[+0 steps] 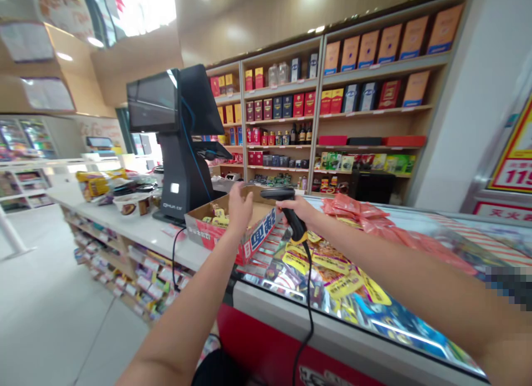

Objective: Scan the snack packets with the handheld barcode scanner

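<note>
My right hand (300, 210) is wrapped round the handle of a black barcode scanner (296, 225), whose head points left over the box edge. A black cable runs down from its handle. My left hand (241, 209) is over the open cardboard box (261, 236), thumb and fingers apart, with nothing visible between them. Small yellow packs (219, 215) lie in the left part of the box; my left hand and forearm hide some of the inside. Right of the box, yellow-labelled snack packets (343, 275) lie on the glass counter, below the scanner and my right forearm.
A black checkout terminal (183, 148) stands behind the box on the left. Beyond it, a white tub (132, 203) and yellow snack bags (97, 184) sit on the white counter (89, 209). Red plastic bags (366, 214) lie at the right. Shelves of boxed goods line the back wall.
</note>
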{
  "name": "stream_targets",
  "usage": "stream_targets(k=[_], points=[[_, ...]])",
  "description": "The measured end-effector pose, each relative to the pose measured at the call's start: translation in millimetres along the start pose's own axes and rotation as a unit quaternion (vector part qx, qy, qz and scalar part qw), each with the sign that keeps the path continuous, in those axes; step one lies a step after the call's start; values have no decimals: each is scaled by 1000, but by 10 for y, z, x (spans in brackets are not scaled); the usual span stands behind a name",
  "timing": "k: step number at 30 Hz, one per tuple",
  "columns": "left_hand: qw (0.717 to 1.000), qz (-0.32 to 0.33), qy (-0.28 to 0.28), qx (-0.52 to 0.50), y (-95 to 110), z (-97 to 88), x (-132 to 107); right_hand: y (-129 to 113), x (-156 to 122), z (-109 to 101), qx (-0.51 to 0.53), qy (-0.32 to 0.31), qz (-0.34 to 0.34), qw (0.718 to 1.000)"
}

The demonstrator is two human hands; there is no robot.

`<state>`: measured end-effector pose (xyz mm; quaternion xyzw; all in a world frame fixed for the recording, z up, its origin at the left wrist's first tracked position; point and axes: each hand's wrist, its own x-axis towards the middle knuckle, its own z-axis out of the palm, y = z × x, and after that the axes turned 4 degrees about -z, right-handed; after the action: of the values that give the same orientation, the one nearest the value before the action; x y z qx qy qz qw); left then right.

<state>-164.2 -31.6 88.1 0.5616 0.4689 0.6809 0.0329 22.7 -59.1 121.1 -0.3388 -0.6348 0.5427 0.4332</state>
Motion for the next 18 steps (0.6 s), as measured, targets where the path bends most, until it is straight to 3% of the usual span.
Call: stream_targets(k=[2,5,7,10,14,18], points=[[996,19,-82,-34,116,255,-220,42,-107,-162,2,33,-27,999],[984,-21,-179,-5,167,732,-502,106,-283,-492,-13,104,-41,994],[971,-70,-224,33,106,1051,-627,164,-390,-714,-6,143,-42,989],[949,-124,-278,79,-49,1437,-748,276,-530,-949,24,201,-95,975],[931,-139,-323,99,-231,1709,-869,452,-664,-1059,10,226,-103,969],[932,-127,-328,87,-290,1756,-897,620,-715,-1096,-41,218,-86,971]])
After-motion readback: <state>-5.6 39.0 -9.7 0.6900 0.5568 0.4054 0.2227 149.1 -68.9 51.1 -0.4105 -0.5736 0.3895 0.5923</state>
